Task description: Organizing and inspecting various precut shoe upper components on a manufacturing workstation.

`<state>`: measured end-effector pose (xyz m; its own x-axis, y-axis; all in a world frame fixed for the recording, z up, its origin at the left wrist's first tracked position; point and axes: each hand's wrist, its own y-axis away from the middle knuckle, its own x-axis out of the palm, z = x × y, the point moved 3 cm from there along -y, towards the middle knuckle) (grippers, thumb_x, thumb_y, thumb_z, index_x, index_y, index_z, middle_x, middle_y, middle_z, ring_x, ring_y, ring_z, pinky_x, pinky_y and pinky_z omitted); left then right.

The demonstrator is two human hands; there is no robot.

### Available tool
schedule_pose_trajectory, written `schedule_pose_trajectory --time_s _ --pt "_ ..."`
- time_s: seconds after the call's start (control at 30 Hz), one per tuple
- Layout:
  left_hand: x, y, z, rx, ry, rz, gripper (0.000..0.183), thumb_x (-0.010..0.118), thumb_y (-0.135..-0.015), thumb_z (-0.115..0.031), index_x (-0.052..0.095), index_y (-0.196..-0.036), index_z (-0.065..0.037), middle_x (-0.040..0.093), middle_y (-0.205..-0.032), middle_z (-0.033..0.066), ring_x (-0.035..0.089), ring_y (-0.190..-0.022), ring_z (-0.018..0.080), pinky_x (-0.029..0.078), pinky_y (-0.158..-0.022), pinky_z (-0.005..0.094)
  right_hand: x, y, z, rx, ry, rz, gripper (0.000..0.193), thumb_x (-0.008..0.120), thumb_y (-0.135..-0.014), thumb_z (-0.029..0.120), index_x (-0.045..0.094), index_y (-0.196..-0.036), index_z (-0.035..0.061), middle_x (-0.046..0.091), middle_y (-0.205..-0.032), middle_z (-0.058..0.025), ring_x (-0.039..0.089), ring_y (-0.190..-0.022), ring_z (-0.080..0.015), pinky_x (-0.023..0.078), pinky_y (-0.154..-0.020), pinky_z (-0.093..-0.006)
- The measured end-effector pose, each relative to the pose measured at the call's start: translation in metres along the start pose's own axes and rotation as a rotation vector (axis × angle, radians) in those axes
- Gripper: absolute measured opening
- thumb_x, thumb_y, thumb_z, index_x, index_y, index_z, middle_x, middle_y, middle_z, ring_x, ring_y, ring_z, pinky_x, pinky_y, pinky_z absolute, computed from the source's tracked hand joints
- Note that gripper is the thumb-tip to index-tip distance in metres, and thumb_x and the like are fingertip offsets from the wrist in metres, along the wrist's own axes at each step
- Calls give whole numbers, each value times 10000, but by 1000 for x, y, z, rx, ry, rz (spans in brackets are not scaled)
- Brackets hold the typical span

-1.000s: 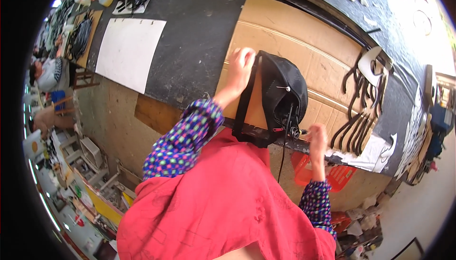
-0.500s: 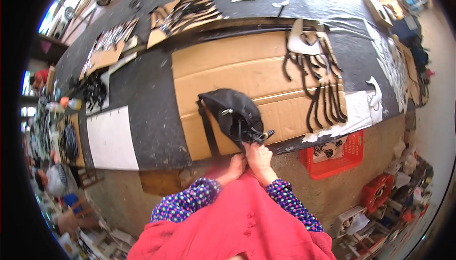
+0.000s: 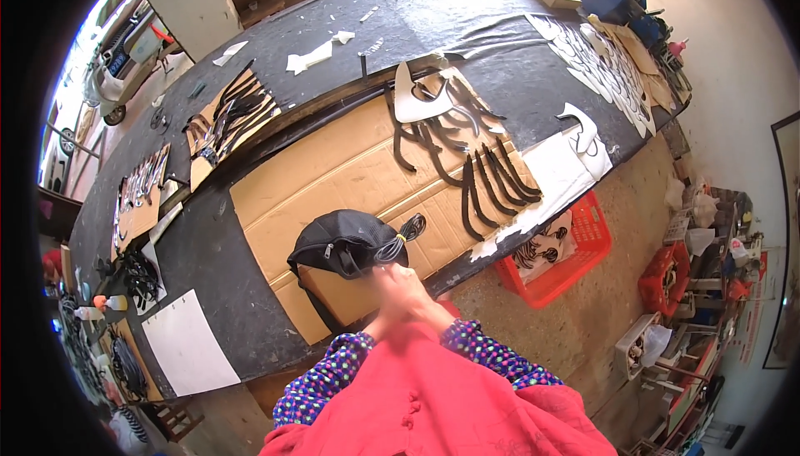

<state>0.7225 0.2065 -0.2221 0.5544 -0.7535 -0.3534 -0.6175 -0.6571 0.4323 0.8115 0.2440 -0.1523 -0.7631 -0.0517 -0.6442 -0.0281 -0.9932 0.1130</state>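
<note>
A black mesh bag (image 3: 343, 238) with a zipper and a dark strap lies on a large brown cardboard sheet (image 3: 275, 194) at the table's near edge. A coiled grey cable (image 3: 400, 240), bound with a yellow tie, rests at the bag's right end. My right hand (image 3: 413, 296) is just below the coil, its fingers closed; whatever is in them is hidden. Close against it, my left hand (image 3: 382, 304) is smeared by motion and its fingers do not show clearly. Both hands are in front of my red apron, at the bag's near side.
Black curved strips (image 3: 492, 185) and a white curved piece (image 3: 422, 104) lie on the cardboard's right part. A red basket (image 3: 557, 277) stands below the table edge. To the left are a white sheet (image 3: 187, 342) and cardboard pieces bearing dark strips (image 3: 233, 114).
The view has turned, so the table appears tilted and shifted left. The bag has tipped over flatter, its cable coil now lying above my hands. My hands have drawn closer together.
</note>
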Motion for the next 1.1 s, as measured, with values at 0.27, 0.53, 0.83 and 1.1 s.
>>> schedule_pose_trajectory --time_s 0.27,0.53,0.83,1.1 --pt "-86 37 -97 -275 -199 503 464 521 -939 -448 683 -976 -15 681 -861 130 647 -829 233 489 -797 351 -190 4 -148 156 120 -53 187 591 -909 211 622 -899 27 632 -731 -161 641 -682 -267 496 -619 -371" --pt "-107 -71 -223 -124 -184 -390 269 556 -938 -267 638 -866 -21 660 -813 90 633 -810 230 481 -739 317 -276 -48 -290 196 173 -17 103 567 -891 178 553 -896 76 642 -814 -170 625 -812 -373 496 -689 -482" --pt "-26 -229 -134 -435 70 -435 586 759 -747 -427 584 -1081 21 630 -988 140 600 -923 213 477 -826 331 -284 -66 -305 14 241 -208 401 671 -834 176 484 -1155 26 531 -1087 -173 526 -1008 -350 447 -875 -418" --pt "69 -299 -189 -560 93 -770 532 784 -655 -403 552 -979 -50 582 -1006 147 550 -990 310 452 -824 419 -253 -91 -292 197 251 -230 569 722 -794 280 450 -1188 -27 544 -1072 -196 525 -1023 -381 438 -887 -447"
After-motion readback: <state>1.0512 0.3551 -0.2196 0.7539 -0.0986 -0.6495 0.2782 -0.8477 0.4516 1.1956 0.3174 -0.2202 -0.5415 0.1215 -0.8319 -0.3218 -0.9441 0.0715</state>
